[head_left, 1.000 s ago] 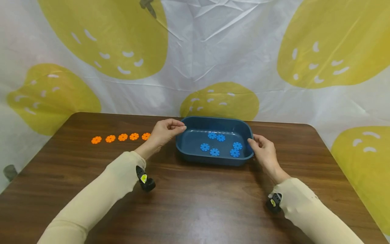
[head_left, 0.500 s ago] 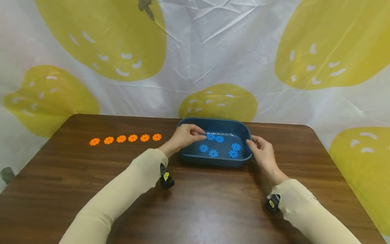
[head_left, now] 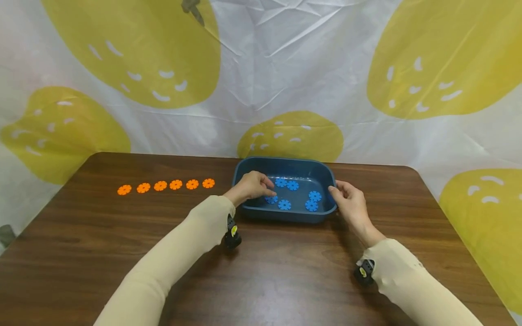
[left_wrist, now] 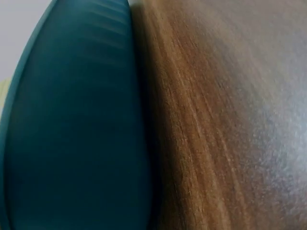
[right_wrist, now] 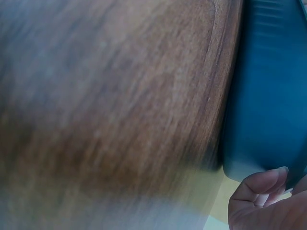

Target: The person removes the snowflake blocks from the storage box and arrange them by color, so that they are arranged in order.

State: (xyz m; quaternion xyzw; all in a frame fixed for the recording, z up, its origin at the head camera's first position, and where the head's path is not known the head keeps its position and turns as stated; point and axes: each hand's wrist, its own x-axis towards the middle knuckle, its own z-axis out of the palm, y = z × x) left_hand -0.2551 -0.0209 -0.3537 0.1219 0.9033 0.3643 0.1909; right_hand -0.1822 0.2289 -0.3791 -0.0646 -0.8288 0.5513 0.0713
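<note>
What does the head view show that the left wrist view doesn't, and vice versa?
Only the head view: six orange discs in a row, blue discs inside the tub, the left hand reaching in over them and the right hand gripping the tub's right end.
Only the left wrist view: faint ridges on the tub's outer wall.
Both: the tub and the wooden table.

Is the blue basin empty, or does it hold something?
Not empty: in the head view, at least six blue discs lie on the floor of the basin.
</note>
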